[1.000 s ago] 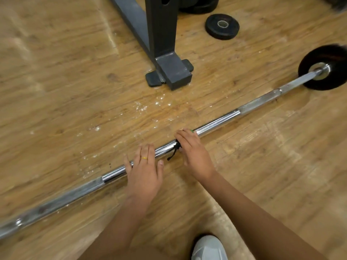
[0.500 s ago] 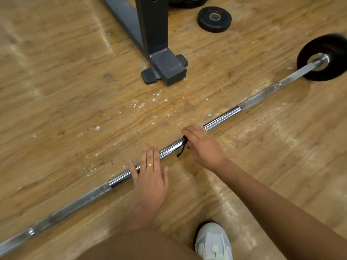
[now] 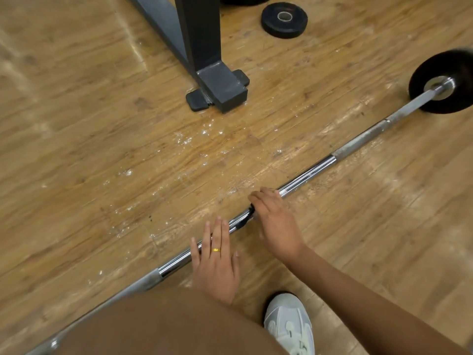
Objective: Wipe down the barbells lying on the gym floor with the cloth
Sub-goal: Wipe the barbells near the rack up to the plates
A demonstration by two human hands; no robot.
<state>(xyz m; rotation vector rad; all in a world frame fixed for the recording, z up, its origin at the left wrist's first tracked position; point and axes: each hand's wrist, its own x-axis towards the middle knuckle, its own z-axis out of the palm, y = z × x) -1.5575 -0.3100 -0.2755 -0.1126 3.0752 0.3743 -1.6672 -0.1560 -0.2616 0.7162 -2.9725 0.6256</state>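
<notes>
The barbell (image 3: 307, 175) is gleaming with smooth, mirror-glossy chrome along its middle and turning to duller, rough knurled grey metal toward each end. The wooden floor (image 3: 102, 149) is looking worn and matt, its grain scuffed and flecked with white chalky specks. The rack foot (image 3: 225, 88) is showing flat grey paint over metal, with a matt black pad (image 3: 197, 101) under it. The loose weight plate (image 3: 284, 20) is looking dull black. A scrap of dark cloth (image 3: 245, 221) is poking out from under the right hand (image 3: 276, 221). A shiny yellow metal ring (image 3: 215, 250) is glinting on the left hand (image 3: 217, 260).
</notes>
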